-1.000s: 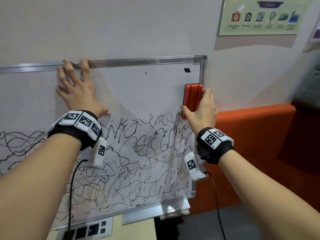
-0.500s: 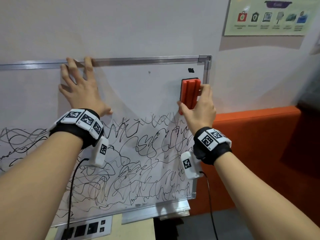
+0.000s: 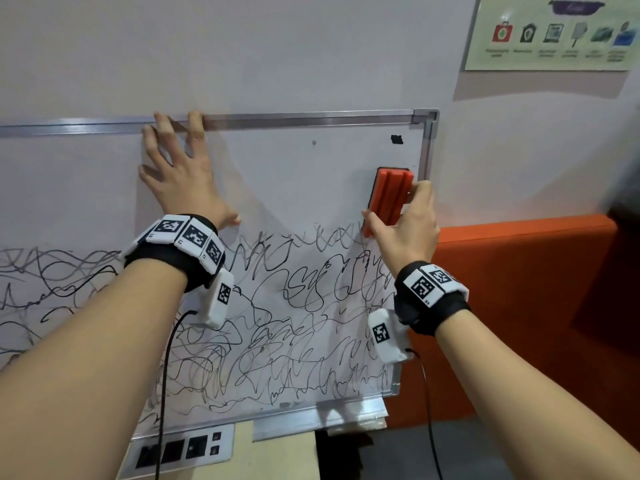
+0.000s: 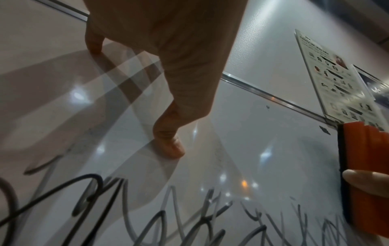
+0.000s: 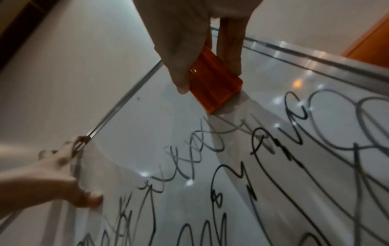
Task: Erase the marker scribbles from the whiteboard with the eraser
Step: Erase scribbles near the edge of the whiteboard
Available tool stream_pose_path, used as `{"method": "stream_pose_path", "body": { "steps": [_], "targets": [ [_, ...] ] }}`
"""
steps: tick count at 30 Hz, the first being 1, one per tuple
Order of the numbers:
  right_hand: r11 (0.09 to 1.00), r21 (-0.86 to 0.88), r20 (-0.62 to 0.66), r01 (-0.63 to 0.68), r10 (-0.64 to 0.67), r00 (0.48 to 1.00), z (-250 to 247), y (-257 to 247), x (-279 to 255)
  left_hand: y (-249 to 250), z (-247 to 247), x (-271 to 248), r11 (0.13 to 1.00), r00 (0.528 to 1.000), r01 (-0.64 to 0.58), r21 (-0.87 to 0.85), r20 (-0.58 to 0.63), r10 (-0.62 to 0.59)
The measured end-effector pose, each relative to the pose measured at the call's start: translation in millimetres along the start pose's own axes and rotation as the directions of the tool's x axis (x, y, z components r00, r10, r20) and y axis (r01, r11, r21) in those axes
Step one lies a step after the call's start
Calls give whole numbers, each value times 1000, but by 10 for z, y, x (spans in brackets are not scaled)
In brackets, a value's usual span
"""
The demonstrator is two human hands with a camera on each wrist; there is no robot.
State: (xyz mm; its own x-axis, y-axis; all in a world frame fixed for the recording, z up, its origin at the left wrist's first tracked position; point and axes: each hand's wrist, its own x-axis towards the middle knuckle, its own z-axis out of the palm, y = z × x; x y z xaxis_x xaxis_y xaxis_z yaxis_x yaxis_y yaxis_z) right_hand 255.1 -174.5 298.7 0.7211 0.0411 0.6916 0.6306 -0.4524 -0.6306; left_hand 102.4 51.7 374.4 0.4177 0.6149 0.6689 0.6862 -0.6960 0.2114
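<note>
Orange eraser (image 3: pixel 389 199) gripped in right hand (image 3: pixel 403 230) against whiteboard (image 3: pixel 277 161) near its top right corner; left hand (image 3: pixel 180 181) spread flat, bracing; scribbles (image 3: pixel 277 323) below uncleared; risks: slack pressure smearing ink, eraser snagging the frame.

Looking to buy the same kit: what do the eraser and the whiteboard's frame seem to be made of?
Eraser: likely moulded orange plastic, ridged and slightly glossy, with a dark pad, probably felt, against the board. Whiteboard frame: looks like brushed aluminium, silvery with a lengthwise sheen.
</note>
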Motion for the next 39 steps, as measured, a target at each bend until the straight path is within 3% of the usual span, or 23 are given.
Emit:
{"method": "stream_pose_path", "body": {
  "steps": [6, 10, 15, 19, 24, 27, 29, 33, 37, 39],
  "targets": [
    [995, -74, 45, -65, 68, 997, 39, 45, -155, 12, -14, -7, 1000, 1000, -7, 3, 7, 7],
    [999, -6, -21, -47, 47, 999, 35, -111, -25, 12, -12, -13, 1000, 1000, -6, 0, 1, 6],
    [997, -79, 64, -18, 23, 998, 84, -80, -104, -9, -17, -21, 1000, 1000, -17, 7, -12, 17],
    [999, -32, -16, -19, 18, 1000, 82, -108, -53, 13, -10, -18, 1000, 1000, -3, 9, -5, 3],
    [996, -70, 51, -52, 56, 997, 125, 50, -257, 26, -3, -14, 1000, 1000, 4, 15, -2, -4],
    [996, 22, -12, -89, 89, 996, 121, -62, -134, 33, 10, -17, 1000, 1000, 17, 10, 0, -17],
    [996, 49, -39, -77, 79, 996, 129, -181, -67, 58, 2, -17, 1000, 1000, 25, 10, 1, -25],
    [999, -24, 56, -39, 40, 998, 128, -100, -204, 55, -21, -28, 1000, 1000, 20, 9, 3, -20],
    [1000, 18, -21, 0, 1, 1000, 106, -167, -2, 66, -16, -25, 1000, 1000, 25, -1, 13, -25],
    [1000, 10, 2, 11, -11, 1000, 131, -239, 10, 87, -28, -23, 1000, 1000, 26, -8, 13, -26]
  ]
}}
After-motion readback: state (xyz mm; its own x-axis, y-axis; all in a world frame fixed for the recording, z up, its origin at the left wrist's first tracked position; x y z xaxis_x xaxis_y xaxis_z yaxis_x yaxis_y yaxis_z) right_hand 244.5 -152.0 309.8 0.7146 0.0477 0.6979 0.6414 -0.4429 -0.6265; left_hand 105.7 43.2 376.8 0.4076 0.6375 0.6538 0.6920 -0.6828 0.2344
